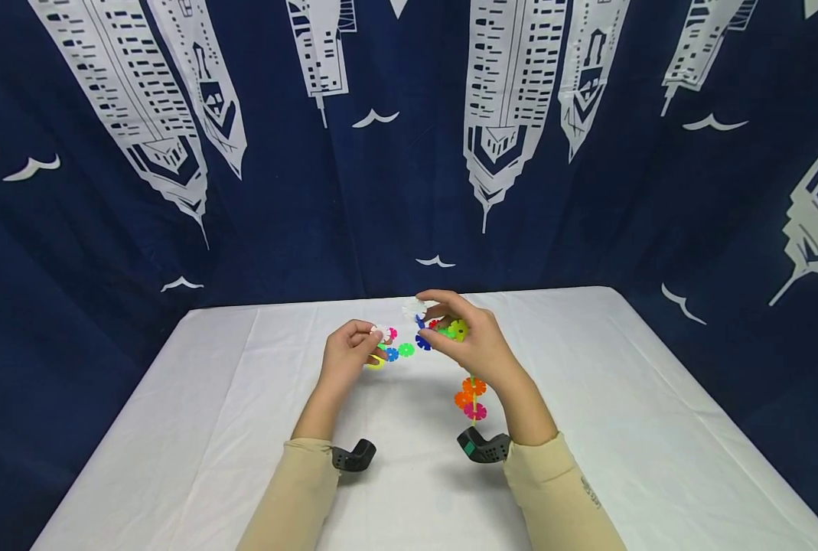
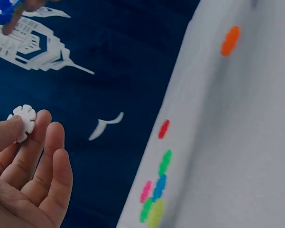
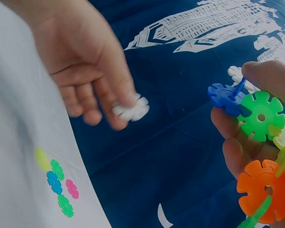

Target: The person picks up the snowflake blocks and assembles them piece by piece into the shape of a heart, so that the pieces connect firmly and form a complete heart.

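Observation:
My left hand (image 1: 345,353) pinches a white flower-shaped plastic disc (image 2: 28,117) between thumb and index finger, the other fingers loosely bent. To its right, my right hand (image 1: 477,343) is raised above the table and holds a chain of slotted discs. A white disc (image 1: 414,308) tops the chain near my right index fingertip. Below it come a blue disc (image 3: 222,98), a green disc (image 3: 271,110) and an orange disc (image 3: 250,184), slotted into one another. A pink disc (image 1: 475,412) hangs at the lower end. The left hand's white disc is apart from the chain.
Several loose discs lie on the white table (image 1: 257,398) near its far edge, among them a blue disc (image 3: 54,182), a pink disc (image 3: 72,188) and a red disc (image 2: 164,128). An orange piece (image 2: 231,41) lies farther right. A dark blue patterned curtain (image 1: 353,191) hangs behind.

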Demonstrator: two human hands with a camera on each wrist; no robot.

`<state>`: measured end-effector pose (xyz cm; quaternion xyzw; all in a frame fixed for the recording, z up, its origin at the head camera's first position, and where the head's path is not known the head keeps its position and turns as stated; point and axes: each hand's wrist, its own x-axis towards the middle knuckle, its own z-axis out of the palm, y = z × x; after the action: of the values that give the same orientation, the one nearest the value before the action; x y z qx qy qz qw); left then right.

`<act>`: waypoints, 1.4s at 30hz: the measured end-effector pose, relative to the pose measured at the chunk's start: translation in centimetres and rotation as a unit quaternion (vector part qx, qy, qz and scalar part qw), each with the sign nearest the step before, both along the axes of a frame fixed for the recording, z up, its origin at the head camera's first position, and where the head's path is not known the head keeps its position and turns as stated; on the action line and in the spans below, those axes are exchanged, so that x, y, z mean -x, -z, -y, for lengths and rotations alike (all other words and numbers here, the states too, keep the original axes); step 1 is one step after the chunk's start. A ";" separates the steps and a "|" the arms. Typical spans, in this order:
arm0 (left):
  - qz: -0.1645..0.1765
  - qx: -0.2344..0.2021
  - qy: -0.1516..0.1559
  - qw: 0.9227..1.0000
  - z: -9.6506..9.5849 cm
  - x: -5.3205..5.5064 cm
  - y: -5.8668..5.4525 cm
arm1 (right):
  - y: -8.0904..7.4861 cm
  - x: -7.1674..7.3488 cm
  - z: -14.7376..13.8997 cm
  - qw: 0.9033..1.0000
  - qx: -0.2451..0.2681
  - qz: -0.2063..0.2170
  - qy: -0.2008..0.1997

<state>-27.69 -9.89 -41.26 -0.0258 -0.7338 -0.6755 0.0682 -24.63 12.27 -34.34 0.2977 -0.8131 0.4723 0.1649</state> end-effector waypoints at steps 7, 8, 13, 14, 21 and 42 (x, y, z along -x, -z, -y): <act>-0.047 -0.004 0.028 0.999 -0.1 -1.1 -2.3 | -0.1 0.0 -0.1 1.000 -0.007 0.005 0.000; -0.058 -0.001 0.033 0.998 -0.2 -1.3 -2.6 | -0.1 0.0 -0.1 1.000 -0.006 0.005 0.000; -0.125 0.029 0.039 0.991 -0.9 -2.1 -3.5 | 0.0 0.1 -0.2 1.000 -0.002 0.002 0.006; -0.137 0.035 0.036 0.989 -1.1 -2.3 -3.6 | 0.0 0.1 -0.2 1.000 -0.001 0.002 0.007; -0.212 0.062 0.015 0.975 -1.6 -3.1 -4.2 | -0.1 0.0 -0.2 1.000 -0.007 0.007 0.002; -0.329 0.096 -0.020 0.939 -1.9 -3.3 -4.2 | -0.3 -0.2 0.3 0.997 0.014 0.069 -0.040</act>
<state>-24.35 -7.94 -37.01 -0.2382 -0.7323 -0.5538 0.3168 -24.46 12.00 -34.02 0.2942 -0.8033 0.5093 0.0934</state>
